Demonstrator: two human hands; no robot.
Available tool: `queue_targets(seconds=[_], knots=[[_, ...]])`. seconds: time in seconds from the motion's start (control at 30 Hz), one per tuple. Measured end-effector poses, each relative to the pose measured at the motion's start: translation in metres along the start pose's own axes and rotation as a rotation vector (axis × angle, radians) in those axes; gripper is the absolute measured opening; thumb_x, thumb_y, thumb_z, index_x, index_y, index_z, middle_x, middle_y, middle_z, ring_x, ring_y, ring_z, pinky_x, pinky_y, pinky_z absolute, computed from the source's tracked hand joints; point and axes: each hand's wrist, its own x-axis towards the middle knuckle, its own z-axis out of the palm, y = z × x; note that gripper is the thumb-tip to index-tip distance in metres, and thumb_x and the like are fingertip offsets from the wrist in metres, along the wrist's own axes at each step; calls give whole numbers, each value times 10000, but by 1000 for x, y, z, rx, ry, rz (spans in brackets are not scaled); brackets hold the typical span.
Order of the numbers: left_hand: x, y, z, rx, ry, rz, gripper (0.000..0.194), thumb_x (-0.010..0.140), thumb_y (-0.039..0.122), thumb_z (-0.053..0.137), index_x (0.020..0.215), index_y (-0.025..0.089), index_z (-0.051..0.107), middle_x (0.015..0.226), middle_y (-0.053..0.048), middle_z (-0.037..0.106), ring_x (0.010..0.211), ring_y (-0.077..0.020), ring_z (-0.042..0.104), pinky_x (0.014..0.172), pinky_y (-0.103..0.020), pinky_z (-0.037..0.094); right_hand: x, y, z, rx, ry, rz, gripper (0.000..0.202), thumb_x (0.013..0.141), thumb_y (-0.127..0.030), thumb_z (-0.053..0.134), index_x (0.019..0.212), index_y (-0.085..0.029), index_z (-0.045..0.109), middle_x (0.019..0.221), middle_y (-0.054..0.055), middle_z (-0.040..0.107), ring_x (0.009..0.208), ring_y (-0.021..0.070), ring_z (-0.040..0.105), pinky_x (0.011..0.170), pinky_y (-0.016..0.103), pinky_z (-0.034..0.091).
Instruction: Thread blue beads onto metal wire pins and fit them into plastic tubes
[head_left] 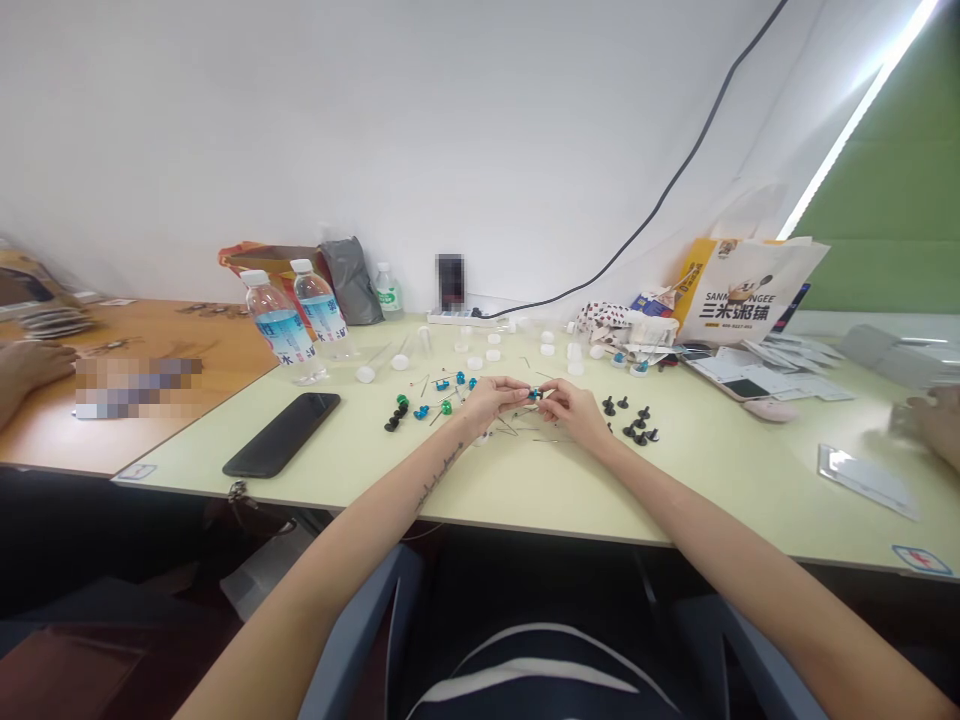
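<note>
Over the middle of the pale table (465,490), my left hand (491,402) pinches a small blue part (533,394). My right hand (570,408) meets it from the right, its fingertips closed on a small dark piece (541,393) against the blue part. Left of my hands lie blue pieces (421,411), green pieces (447,407) and black pieces (392,422), with thin metal pins among them. Several black knob-like parts (640,437) stand or lie to the right of my right hand. More thin pins lie beneath my hands.
A black phone (283,434) and two water bottles (281,332) are at the left. White-capped clear tubes (493,354) lie behind my hands. A paper bag (731,295) and white cards (866,480) are at the right. Other people's hands show at the left (37,362) and right (941,425) edges.
</note>
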Motion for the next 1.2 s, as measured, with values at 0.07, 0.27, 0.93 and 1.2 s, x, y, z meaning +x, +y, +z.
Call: queue_targets(seconds=[0.07,0.27,0.93,1.2], knots=[[0,0,0,0,2,-5,232,600,174,762,783,83,651,751,-65,674,762,-151,655,906,-325,458,0,1,0,-1,1,1,229,791,-370,542,944,-200,558,676,8,658,561,145,626,571,273,519],[0,-1,0,5,-2,-1,244,600,182,762,793,81,651,750,-63,674,764,-149,652,906,-326,455,1,1,0,3,0,2,235,790,-385,542,926,-194,560,667,10,657,550,141,619,565,269,518],[0,0,0,-10,-1,-11,224,610,152,753,788,75,642,757,-65,677,767,-157,659,899,-320,465,1,0,0,2,0,-9,218,791,-362,544,929,-193,554,655,8,650,543,140,616,550,263,511],[-2,2,2,-12,-12,-20,208,620,142,745,780,79,627,731,-52,666,756,-153,659,896,-327,465,0,2,0,2,0,-4,213,798,-365,535,927,-195,553,661,8,652,536,138,613,558,270,515]])
